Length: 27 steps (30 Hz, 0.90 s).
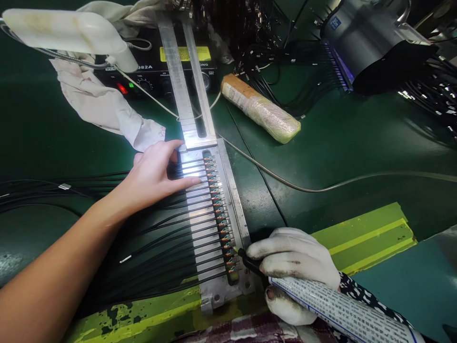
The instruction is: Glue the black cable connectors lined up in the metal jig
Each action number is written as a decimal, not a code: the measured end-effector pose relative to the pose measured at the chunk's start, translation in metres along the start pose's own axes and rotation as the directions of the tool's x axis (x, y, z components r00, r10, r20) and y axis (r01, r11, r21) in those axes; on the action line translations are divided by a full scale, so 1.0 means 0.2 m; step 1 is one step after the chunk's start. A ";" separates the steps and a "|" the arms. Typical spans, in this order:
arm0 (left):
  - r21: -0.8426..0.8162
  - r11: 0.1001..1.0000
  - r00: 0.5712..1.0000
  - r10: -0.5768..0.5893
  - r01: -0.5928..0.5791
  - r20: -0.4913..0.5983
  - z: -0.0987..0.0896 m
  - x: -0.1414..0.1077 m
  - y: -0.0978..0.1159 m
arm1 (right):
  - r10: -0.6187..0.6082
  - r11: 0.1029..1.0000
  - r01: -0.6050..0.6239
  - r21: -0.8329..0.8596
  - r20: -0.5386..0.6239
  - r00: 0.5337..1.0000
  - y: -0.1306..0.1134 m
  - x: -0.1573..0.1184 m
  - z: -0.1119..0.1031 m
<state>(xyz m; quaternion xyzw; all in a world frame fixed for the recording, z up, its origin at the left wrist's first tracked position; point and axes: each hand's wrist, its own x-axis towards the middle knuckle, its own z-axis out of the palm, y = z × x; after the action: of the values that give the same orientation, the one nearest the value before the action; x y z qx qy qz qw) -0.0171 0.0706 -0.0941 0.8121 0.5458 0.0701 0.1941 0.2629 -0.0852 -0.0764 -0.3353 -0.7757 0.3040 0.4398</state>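
Observation:
A long metal fixture (pixel 235 200) lies on the green bench and holds several black cables (pixel 167 238) side by side, their stripped coloured ends in a dark slot (pixel 219 214). My bare left hand (pixel 155 174) rests flat on the upper cables, fingers pressing them onto the fixture. My right hand (pixel 294 267), in a white glove, grips a white printed tube (pixel 342 312) with a black nozzle (pixel 246 259). The nozzle tip touches the cable ends near the lower end of the slot.
A black control box (pixel 150 78) with lit red and green lamps stands at the back under a white cloth (pixel 103 107). A wrapped roll (pixel 260 108) lies beyond the fixture. A grey machine (pixel 371 38) with many black cables sits at the back right. Yellow-green plates (pixel 367 233) lie near the front.

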 end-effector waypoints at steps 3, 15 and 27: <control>0.000 1.000 1.000 0.005 -0.005 -0.001 0.00 0.00 0.00 | -0.002 1.000 0.002 -0.001 0.000 1.000 0.00 0.00 0.00; -0.011 1.000 0.999 0.025 -0.025 -0.021 0.00 0.00 -0.01 | -0.002 0.999 0.003 -0.035 0.008 1.000 0.01 0.01 0.00; -0.005 1.000 1.000 0.008 -0.008 -0.011 0.00 0.00 0.01 | -0.018 1.000 0.018 -0.001 -0.062 0.998 -0.03 -0.06 0.00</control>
<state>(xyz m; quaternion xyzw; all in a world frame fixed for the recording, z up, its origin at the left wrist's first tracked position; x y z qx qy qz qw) -0.0145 0.0703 -0.0933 0.8133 0.5435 0.0767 0.1930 0.2667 -0.0991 -0.0776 -0.3378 -0.7648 0.2893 0.4661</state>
